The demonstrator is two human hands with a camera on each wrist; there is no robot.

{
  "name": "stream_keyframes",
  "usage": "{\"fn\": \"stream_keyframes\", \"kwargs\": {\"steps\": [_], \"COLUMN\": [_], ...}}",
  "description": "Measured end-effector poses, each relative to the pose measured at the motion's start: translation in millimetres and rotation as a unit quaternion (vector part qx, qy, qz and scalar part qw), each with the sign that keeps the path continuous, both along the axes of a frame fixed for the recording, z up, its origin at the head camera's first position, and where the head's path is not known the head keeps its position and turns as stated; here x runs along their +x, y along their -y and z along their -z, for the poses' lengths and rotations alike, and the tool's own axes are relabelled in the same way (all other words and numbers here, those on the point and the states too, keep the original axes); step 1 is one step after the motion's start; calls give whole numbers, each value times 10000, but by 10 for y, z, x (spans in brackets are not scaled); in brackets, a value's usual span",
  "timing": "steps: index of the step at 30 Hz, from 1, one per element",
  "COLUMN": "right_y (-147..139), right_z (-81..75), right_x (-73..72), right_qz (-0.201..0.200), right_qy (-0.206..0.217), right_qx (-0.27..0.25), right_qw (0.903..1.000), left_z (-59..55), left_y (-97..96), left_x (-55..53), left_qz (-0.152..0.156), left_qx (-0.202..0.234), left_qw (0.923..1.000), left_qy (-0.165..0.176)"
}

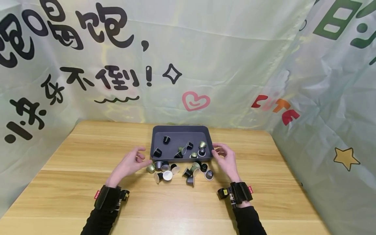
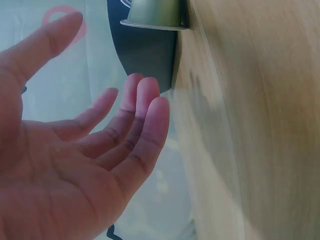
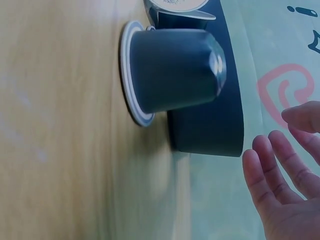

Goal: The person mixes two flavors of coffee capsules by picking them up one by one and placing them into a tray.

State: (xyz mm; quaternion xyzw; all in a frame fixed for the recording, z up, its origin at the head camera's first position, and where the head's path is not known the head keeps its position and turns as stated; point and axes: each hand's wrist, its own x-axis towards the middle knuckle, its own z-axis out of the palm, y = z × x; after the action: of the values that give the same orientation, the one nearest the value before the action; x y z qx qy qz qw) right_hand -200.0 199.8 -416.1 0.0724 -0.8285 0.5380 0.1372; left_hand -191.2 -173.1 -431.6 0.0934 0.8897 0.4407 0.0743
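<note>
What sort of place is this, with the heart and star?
Perhaps a little makeshift filming booth, though I can't be sure: printed sheets hang behind and beside a wooden table, and wrist cameras are being worn.

Loose capsules (image 1: 167, 176) crowd the desk (image 1: 173, 209) along the near edge of the tray (image 1: 183, 137), obstructing a low approach from the front; farther left and right, bare wood leaves passage; fabric (image 1: 235, 65) closes the back.

Glossy metallic-looking capsules (image 3: 172, 70), matt tray (image 1: 182, 136), wood-grained table (image 1: 173, 209), creased cloth backdrop (image 1: 235, 65)
</note>
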Motion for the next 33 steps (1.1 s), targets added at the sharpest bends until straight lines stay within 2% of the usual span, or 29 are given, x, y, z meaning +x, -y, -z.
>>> {"fn": "stream_keyframes", "kwargs": {"steps": [5, 12, 21, 24, 30, 33], "right_y": [10, 10, 43, 23, -55, -76], "right_z": [26, 44, 34, 98, 333, 383], "right_x": [2, 4, 16, -19, -145, -170], "right_qz": [-22, -3, 39, 60, 138, 127], "right_qy": [-51, -88, -35, -82, -141, -253], "right_qx": [-48, -126, -194, -249, -289, -272], "right_qw": [10000, 9999, 9998, 9996, 9994, 9992], "left_z": [15, 57, 125, 131, 127, 125], "left_y": [-13, -39, -93, -105, -121, -126], "left_x": [0, -10, -19, -13, -7, -11], "left_qz": [180, 405, 357, 328, 347, 351], "left_qx": [75, 101, 152, 118, 46, 52], "left_qw": [9997, 9990, 9986, 9985, 9981, 9980], "left_qy": [160, 177, 355, 417, 500, 526]}}
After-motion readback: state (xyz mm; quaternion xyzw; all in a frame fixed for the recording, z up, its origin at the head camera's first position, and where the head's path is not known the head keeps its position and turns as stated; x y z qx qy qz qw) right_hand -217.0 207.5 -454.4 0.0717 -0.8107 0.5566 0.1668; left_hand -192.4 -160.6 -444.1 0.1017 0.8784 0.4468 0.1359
